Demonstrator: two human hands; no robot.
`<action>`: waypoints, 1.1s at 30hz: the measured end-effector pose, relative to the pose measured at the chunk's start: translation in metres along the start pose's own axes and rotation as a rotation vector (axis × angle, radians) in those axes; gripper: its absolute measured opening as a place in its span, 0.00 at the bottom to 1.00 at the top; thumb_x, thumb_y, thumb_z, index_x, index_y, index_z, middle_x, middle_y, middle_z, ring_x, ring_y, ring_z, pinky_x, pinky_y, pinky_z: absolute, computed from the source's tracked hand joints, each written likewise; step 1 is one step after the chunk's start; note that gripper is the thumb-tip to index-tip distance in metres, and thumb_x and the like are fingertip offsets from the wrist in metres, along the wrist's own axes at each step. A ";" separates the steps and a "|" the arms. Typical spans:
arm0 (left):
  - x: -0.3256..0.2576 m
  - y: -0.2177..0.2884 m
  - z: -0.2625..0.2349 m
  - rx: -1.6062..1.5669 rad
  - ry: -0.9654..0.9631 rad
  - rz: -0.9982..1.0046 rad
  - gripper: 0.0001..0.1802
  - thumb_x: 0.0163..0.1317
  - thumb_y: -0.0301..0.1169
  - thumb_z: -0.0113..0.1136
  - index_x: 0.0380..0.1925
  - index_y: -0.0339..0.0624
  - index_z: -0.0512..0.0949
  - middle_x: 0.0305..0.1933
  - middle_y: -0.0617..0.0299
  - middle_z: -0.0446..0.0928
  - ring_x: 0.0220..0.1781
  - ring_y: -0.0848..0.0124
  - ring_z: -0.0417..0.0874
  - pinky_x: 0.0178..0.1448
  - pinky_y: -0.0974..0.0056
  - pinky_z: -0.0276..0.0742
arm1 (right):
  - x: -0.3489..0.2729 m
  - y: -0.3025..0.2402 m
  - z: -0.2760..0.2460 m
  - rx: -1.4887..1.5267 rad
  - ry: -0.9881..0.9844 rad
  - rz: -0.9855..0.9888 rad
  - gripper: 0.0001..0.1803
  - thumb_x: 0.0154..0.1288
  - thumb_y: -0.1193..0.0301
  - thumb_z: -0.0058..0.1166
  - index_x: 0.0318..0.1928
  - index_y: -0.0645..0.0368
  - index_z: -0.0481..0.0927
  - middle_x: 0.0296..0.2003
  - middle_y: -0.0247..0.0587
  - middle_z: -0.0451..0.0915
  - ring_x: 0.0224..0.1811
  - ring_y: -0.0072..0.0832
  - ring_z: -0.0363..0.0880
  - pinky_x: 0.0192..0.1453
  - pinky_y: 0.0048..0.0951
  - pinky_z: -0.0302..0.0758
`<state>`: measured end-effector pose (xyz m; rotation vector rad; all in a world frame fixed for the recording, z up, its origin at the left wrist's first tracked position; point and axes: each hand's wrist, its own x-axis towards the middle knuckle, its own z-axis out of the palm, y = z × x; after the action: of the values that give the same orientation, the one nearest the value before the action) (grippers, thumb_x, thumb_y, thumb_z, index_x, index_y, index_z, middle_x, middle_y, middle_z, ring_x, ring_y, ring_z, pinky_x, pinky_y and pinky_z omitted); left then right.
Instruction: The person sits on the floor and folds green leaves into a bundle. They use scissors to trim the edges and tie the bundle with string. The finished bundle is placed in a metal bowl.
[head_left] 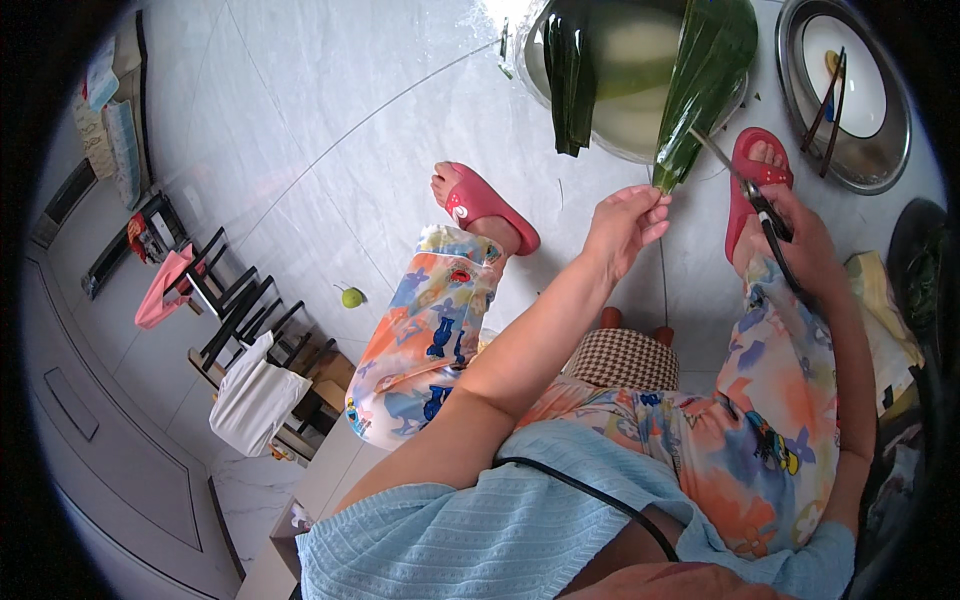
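My left hand (630, 222) pinches the narrow lower end of several long, wet green leaves (712, 75), which reach up over a basin (622, 150) on the floor. Dark-handled scissors (768, 218) are in my right hand (806, 245). Their blades point up and left, with the tip against or just in front of the leaves' right edge; I cannot tell whether they touch. Pale, cloudy water (632, 55) and more leaf show inside the basin. A second bundle of dark green leaves (570, 90) hangs over its near left rim.
At the upper right, a metal tray (872, 172) bears a white plate (866, 105) and dark chopsticks (824, 118). A green fruit (352, 297) lies on the tiles. My red slippers (497, 207) flank the basin's near side. A checked stool (625, 358) is beneath me; a black rack (245, 315) stands left.
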<state>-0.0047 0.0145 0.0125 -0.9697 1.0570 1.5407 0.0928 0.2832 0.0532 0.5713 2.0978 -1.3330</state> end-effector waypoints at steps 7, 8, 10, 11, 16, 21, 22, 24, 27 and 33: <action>-0.005 -0.001 0.002 -0.064 0.003 -0.017 0.07 0.68 0.27 0.58 0.43 0.38 0.77 0.40 0.61 0.83 0.33 0.77 0.82 0.40 0.67 0.86 | -0.010 -0.025 -0.028 -0.074 -0.352 0.122 0.26 0.50 0.67 0.67 0.52 0.60 0.79 0.37 0.44 0.82 0.43 0.32 0.83 0.51 0.33 0.77; -0.005 0.000 0.002 -0.068 0.002 -0.016 0.07 0.68 0.27 0.58 0.43 0.39 0.77 0.40 0.61 0.83 0.34 0.77 0.82 0.40 0.67 0.86 | -0.008 -0.023 -0.028 -0.047 -0.403 0.095 0.26 0.51 0.68 0.67 0.52 0.61 0.78 0.37 0.43 0.82 0.44 0.31 0.83 0.51 0.32 0.77; -0.006 0.000 0.002 -0.076 -0.030 -0.025 0.07 0.68 0.28 0.58 0.43 0.39 0.77 0.40 0.61 0.83 0.34 0.77 0.82 0.40 0.66 0.86 | -0.006 -0.011 -0.022 0.123 -0.444 0.082 0.25 0.53 0.70 0.66 0.52 0.62 0.78 0.37 0.42 0.82 0.44 0.28 0.82 0.51 0.31 0.77; -0.006 0.000 0.003 -0.080 -0.046 -0.030 0.07 0.68 0.28 0.58 0.43 0.39 0.77 0.39 0.61 0.83 0.34 0.77 0.82 0.40 0.66 0.86 | -0.005 0.001 -0.012 0.264 -0.434 0.096 0.24 0.54 0.71 0.65 0.53 0.63 0.78 0.38 0.41 0.82 0.44 0.26 0.82 0.51 0.30 0.77; -0.009 0.002 0.003 -0.087 -0.056 -0.037 0.06 0.68 0.28 0.59 0.42 0.39 0.78 0.39 0.61 0.83 0.35 0.76 0.83 0.41 0.65 0.86 | 0.005 -0.003 -0.008 0.435 -0.547 0.134 0.23 0.57 0.72 0.63 0.53 0.65 0.77 0.37 0.38 0.82 0.42 0.23 0.80 0.51 0.28 0.76; -0.009 0.001 0.003 -0.030 -0.076 -0.018 0.08 0.69 0.31 0.57 0.43 0.39 0.77 0.40 0.62 0.82 0.38 0.74 0.82 0.46 0.62 0.86 | 0.008 0.008 0.002 0.380 -0.503 0.100 0.23 0.56 0.72 0.63 0.53 0.65 0.77 0.35 0.36 0.80 0.39 0.21 0.78 0.48 0.27 0.76; -0.009 0.002 0.004 -0.029 -0.073 -0.016 0.08 0.69 0.31 0.57 0.43 0.39 0.77 0.40 0.61 0.82 0.38 0.74 0.82 0.47 0.61 0.86 | 0.009 0.007 0.002 0.374 -0.513 0.107 0.23 0.56 0.72 0.64 0.53 0.66 0.77 0.35 0.35 0.80 0.39 0.21 0.78 0.48 0.27 0.76; -0.011 0.004 0.007 -0.043 -0.071 -0.020 0.08 0.68 0.31 0.58 0.43 0.39 0.77 0.39 0.61 0.81 0.38 0.74 0.82 0.47 0.60 0.87 | 0.010 0.001 -0.001 0.361 -0.532 0.121 0.24 0.56 0.71 0.64 0.53 0.66 0.77 0.35 0.35 0.80 0.38 0.20 0.78 0.47 0.26 0.76; -0.011 0.005 0.008 -0.068 -0.078 -0.027 0.09 0.68 0.32 0.60 0.42 0.39 0.77 0.39 0.61 0.81 0.37 0.73 0.82 0.47 0.59 0.87 | 0.009 -0.004 0.000 0.460 -0.538 0.155 0.23 0.55 0.72 0.61 0.52 0.65 0.76 0.34 0.28 0.76 0.37 0.17 0.74 0.46 0.22 0.73; -0.004 0.005 0.004 -0.049 -0.085 -0.019 0.08 0.67 0.29 0.61 0.42 0.38 0.77 0.36 0.63 0.81 0.36 0.74 0.83 0.47 0.59 0.88 | 0.008 -0.009 -0.001 0.428 -0.530 0.135 0.22 0.58 0.72 0.62 0.53 0.66 0.77 0.35 0.34 0.79 0.37 0.20 0.77 0.45 0.25 0.76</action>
<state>-0.0086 0.0165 0.0183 -0.9368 0.9518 1.5844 0.0812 0.2806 0.0536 0.4535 1.3387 -1.6488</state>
